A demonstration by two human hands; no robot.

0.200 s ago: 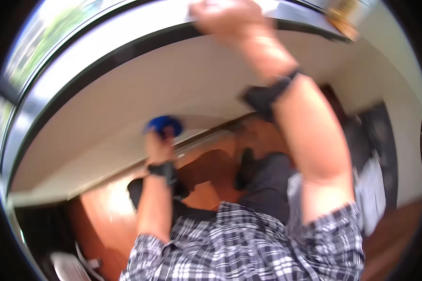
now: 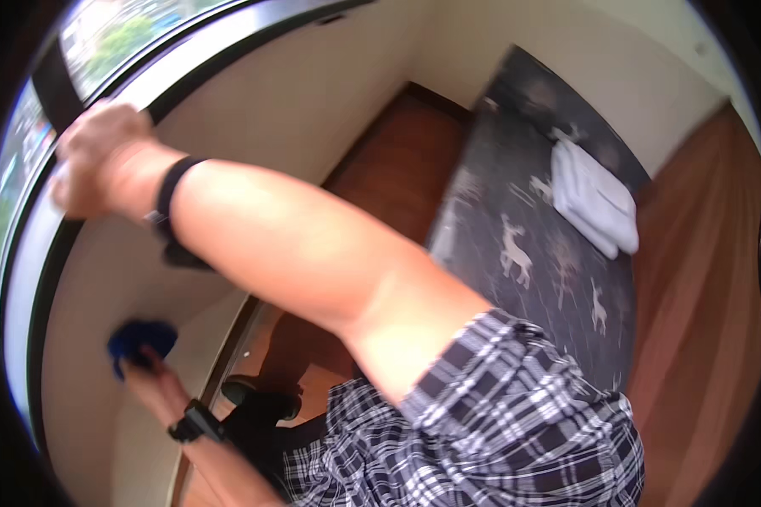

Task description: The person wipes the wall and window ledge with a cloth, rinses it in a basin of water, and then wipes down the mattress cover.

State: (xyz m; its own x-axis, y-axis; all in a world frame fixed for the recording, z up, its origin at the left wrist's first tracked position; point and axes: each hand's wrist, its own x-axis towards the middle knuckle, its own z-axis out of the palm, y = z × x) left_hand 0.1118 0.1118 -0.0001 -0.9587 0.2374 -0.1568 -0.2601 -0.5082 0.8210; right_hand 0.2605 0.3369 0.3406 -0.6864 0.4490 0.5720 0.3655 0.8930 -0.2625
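My right hand (image 2: 106, 160) is at the white window sill (image 2: 220, 46), beside the dark upright of the window frame (image 2: 57, 89). Its fingers are curled, and blur hides what, if anything, is in them. Lower down, my left hand (image 2: 148, 372) grips a rounded blue object (image 2: 135, 338) in front of the pale wall under the sill. The blue object's exact kind is too blurred to tell. Each wrist wears a dark band, and my right arm reaches across the view.
A dark grey bed or couch (image 2: 516, 194) with pale deer prints stands to the right. Folded white cloth (image 2: 596, 198) lies on it. Beyond its right side is a brown surface with streaks (image 2: 693, 279). Reddish-brown floor (image 2: 389, 160) runs between wall and bed.
The view has turned right, bringing the bed into sight. My right hand now appears farther left, by the frame upright. My left hand still holds the blue object, now lower left in view.
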